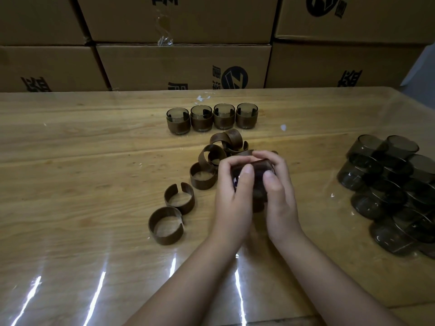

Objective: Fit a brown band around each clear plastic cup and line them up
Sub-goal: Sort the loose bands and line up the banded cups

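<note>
While four banded cups [201,119] stand in a row at twelve o'clock, we grip one cup [258,169] between our left hand [231,196] and right hand [279,191], with loose bands [179,201] at nine o'clock.

Cardboard boxes [183,67], round black logo [234,77], printed characters [35,84] illegible
</note>
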